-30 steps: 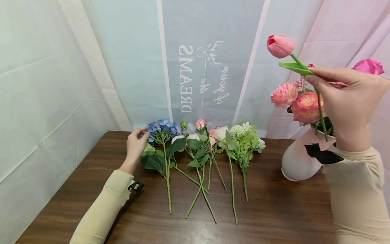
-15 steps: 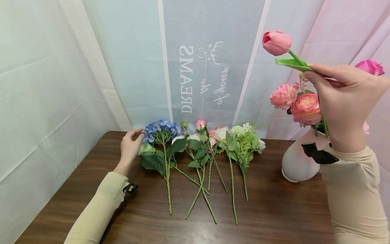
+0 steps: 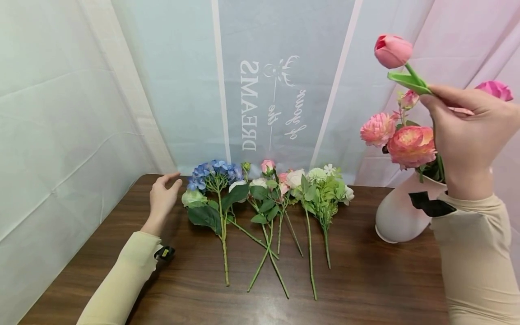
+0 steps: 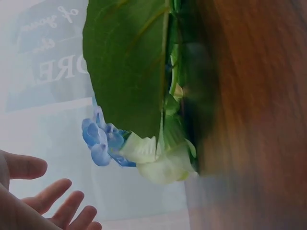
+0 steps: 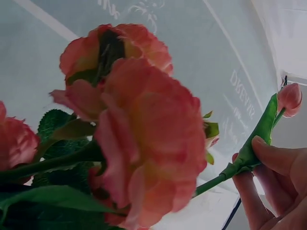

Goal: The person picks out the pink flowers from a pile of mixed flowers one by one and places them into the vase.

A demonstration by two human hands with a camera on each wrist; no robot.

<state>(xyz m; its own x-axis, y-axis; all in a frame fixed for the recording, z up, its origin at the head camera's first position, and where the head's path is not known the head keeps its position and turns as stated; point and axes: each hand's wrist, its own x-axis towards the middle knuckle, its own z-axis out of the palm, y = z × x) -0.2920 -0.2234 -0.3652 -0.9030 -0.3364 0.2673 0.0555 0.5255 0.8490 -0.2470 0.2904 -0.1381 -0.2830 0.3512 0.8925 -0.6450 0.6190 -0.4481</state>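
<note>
My right hand (image 3: 471, 135) pinches a pink tulip (image 3: 393, 51) by its green leaf and stem, above the white vase (image 3: 402, 214) at the right. The lower end of the tulip's stem runs down behind the hand near the vase mouth; whether it is inside I cannot tell. Peach-pink peonies (image 3: 411, 146) stand in the vase, large in the right wrist view. My left hand (image 3: 162, 198) is beside the blue hydrangea (image 3: 215, 174), apart from it, with relaxed fingers and nothing held. A pale green-white flower (image 4: 165, 165) lies under the hydrangea's large leaf (image 4: 127, 67).
Several artificial stems lie in a row on the brown wooden table (image 3: 365, 289), among them a pink rosebud (image 3: 267, 166), a white rose (image 3: 295, 178) and a green-white bunch (image 3: 325, 198). A printed curtain (image 3: 280, 108) hangs behind the table. A magenta flower (image 3: 494, 90) shows behind the right hand.
My left hand has drawn away from the blue hydrangea, to the left and toward me. My right hand shifted slightly left, then back right and a little up with the tulip.
</note>
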